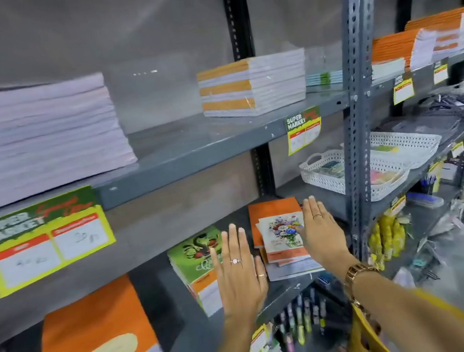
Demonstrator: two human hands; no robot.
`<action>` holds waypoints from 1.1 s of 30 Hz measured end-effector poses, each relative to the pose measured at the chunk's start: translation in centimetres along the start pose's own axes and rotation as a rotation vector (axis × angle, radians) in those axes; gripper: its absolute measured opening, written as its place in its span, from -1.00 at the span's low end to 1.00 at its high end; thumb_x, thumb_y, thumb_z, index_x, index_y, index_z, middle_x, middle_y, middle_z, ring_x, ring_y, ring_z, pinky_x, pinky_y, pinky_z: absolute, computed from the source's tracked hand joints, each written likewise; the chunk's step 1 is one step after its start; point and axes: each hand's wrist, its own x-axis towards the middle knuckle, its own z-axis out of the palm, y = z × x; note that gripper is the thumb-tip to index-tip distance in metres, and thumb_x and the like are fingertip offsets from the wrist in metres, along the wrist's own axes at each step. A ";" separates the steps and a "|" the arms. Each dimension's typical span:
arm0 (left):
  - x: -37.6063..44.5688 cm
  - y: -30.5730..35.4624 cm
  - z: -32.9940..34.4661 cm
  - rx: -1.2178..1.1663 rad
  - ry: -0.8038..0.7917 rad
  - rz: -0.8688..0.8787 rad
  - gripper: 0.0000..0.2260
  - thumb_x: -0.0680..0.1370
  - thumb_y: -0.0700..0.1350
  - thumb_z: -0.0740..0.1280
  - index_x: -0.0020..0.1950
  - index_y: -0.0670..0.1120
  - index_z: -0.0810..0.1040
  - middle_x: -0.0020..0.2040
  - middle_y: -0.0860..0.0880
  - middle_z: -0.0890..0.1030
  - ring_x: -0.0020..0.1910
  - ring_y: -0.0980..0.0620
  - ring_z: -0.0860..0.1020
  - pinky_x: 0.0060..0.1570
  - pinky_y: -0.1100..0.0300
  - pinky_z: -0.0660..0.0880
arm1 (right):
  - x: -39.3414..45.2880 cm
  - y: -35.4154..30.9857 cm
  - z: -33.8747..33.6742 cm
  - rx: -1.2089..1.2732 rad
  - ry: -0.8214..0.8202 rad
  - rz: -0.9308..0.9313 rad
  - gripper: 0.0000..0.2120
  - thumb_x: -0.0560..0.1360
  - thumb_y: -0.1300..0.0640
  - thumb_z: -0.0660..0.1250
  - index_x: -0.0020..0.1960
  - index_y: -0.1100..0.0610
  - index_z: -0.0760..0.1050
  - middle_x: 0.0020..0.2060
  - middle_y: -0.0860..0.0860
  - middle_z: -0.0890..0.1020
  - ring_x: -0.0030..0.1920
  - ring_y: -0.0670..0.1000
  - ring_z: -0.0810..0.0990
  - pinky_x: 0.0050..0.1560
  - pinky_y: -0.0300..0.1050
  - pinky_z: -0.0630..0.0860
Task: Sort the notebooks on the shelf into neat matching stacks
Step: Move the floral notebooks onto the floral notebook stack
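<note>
On the middle shelf (pixel 287 292) a small untidy pile of notebooks has a flower-cover notebook (pixel 282 236) on top and an orange-cover notebook (pixel 273 209) behind it. My right hand (pixel 321 230) is flat with fingers straight, against the right side of this pile. My left hand (pixel 240 269) is flat and open too, between this pile and a stack of green-cover notebooks (pixel 195 258), whose right part it hides. A big orange notebook stack (pixel 96 346) lies at the left. Neither hand holds anything.
The upper shelf carries a tall white pile (pixel 30 132) at left and an orange-and-white stack (pixel 252 84) in the middle. White baskets (pixel 346 172) stand right of the upright post (pixel 358 111). Price tags hang on shelf edges. Pens (pixel 300 318) sit on the shelf below.
</note>
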 end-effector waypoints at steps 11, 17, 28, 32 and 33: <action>-3.2 0.8 10.8 0.056 -0.351 -0.019 -0.48 0.60 0.07 -0.29 0.50 -0.11 0.01 0.54 -0.09 0.11 0.54 0.01 -0.22 0.45 0.14 -0.22 | 4.5 2.8 7.8 0.052 -0.327 0.310 -0.19 0.44 -0.30 0.23 0.38 0.32 0.22 0.32 0.20 0.38 0.32 0.18 0.36 0.29 0.04 0.39; -3.6 0.8 12.0 0.005 -0.610 -0.080 -0.35 0.60 0.13 -0.28 0.33 -0.18 0.42 0.26 -0.11 0.59 0.26 -0.05 0.55 0.42 0.14 0.06 | 6.1 3.0 9.3 0.177 -0.370 0.428 -0.12 0.29 -0.30 0.42 0.34 0.30 0.29 0.31 0.21 0.31 0.29 0.22 0.32 0.26 0.10 0.41; -3.6 0.7 11.6 0.075 -0.712 -0.080 -0.29 0.59 0.18 -0.27 0.24 -0.14 0.56 0.18 -0.04 0.65 0.16 0.02 0.62 0.13 0.06 0.53 | 6.9 3.7 9.2 0.355 -0.285 0.624 -0.15 0.23 -0.07 0.57 0.28 0.33 0.23 0.27 0.24 0.44 0.32 0.24 0.38 0.27 0.08 0.40; -4.0 0.4 11.2 0.095 -0.756 -0.035 -0.29 0.59 0.16 -0.28 0.23 -0.12 0.58 0.17 -0.01 0.66 0.15 0.05 0.62 0.14 0.12 0.51 | 7.1 3.2 8.4 0.428 -0.234 0.645 -0.27 0.32 0.00 0.53 0.28 0.36 0.28 0.27 0.27 0.45 0.31 0.26 0.39 0.25 0.08 0.41; -4.2 0.2 11.1 0.097 -0.751 -0.035 -0.30 0.59 0.15 -0.29 0.23 -0.11 0.58 0.17 0.00 0.66 0.15 0.06 0.62 0.13 0.13 0.52 | 7.2 3.0 8.0 0.483 -0.204 0.648 -0.36 0.38 0.05 0.48 0.27 0.37 0.30 0.26 0.29 0.46 0.30 0.27 0.41 0.23 0.09 0.43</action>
